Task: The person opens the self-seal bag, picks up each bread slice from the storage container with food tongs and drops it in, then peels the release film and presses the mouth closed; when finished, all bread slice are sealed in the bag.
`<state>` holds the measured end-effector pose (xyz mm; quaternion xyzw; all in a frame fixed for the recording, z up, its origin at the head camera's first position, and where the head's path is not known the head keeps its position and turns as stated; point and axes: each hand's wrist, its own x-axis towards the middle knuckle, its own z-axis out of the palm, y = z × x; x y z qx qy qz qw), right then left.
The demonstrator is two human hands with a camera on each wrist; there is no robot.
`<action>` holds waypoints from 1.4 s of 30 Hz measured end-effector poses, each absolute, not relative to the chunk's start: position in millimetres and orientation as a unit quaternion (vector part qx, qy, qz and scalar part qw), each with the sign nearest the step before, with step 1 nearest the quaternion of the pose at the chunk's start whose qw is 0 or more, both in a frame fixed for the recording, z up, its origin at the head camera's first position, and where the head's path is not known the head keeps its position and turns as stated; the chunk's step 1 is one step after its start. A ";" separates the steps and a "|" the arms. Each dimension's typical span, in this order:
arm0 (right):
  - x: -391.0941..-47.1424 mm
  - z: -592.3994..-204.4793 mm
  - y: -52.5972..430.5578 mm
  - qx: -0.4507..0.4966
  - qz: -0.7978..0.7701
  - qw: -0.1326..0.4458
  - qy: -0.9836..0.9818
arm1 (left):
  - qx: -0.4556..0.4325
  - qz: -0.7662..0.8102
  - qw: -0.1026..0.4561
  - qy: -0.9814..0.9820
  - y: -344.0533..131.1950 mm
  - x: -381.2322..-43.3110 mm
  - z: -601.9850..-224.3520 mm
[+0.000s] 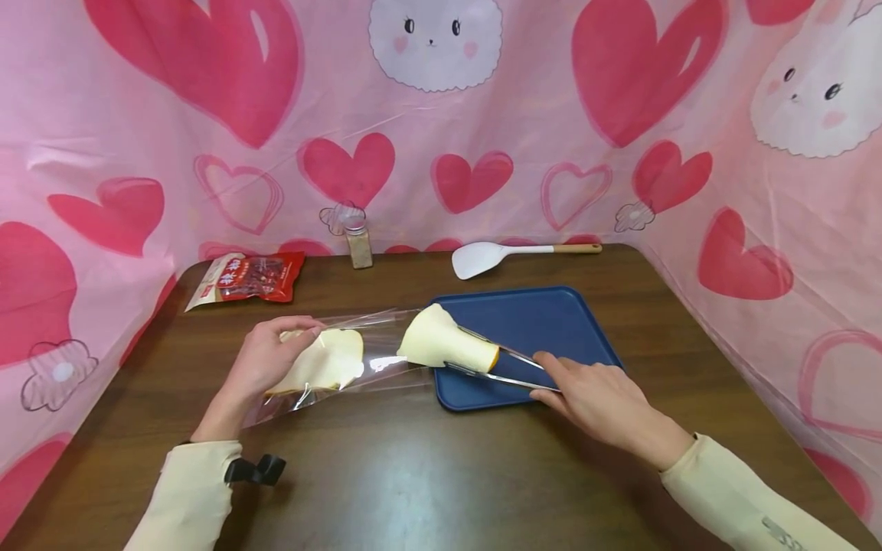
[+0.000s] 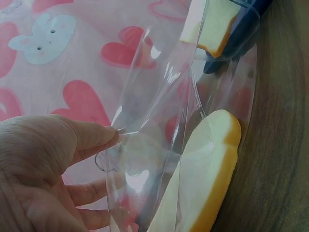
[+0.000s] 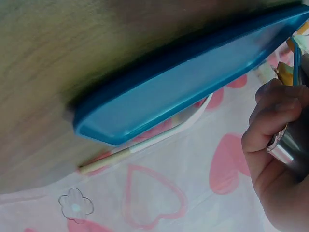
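Observation:
My left hand (image 1: 265, 360) pinches the edge of a clear plastic bag (image 1: 358, 358) that lies on the table, thumb and fingers (image 2: 91, 137) holding its film up. One slice of bread (image 1: 324, 361) lies inside the bag (image 2: 159, 121), its orange crust (image 2: 219, 183) showing. My right hand (image 1: 592, 398) grips metal tongs (image 1: 499, 367) whose tips clamp a second bread slice (image 1: 441, 340) at the bag's mouth, over the left edge of the blue tray (image 1: 551, 321). In the right wrist view the fingers (image 3: 270, 125) curl round the tongs (image 3: 289, 150).
A white spatula with a wooden handle (image 1: 510, 254), a small spice jar (image 1: 358, 241) and a red snack packet (image 1: 251, 278) lie along the table's far edge. Pink heart-print cloth (image 1: 482, 115) walls the table on three sides.

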<state>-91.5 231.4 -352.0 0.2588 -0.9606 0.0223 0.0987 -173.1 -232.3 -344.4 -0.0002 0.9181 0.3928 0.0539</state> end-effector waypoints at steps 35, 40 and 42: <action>-143.9 -309.7 227.2 0.333 0.065 -0.094 -0.936 | -0.020 0.401 0.084 0.912 -231.8 -172.0 -346.6; -155.0 -305.8 226.5 0.344 0.072 -0.101 -0.931 | -0.016 0.405 0.078 0.911 -231.7 -173.2 -345.7; -158.3 -305.1 226.8 0.348 0.073 -0.101 -0.929 | -0.010 0.404 0.070 0.912 -231.4 -173.5 -345.4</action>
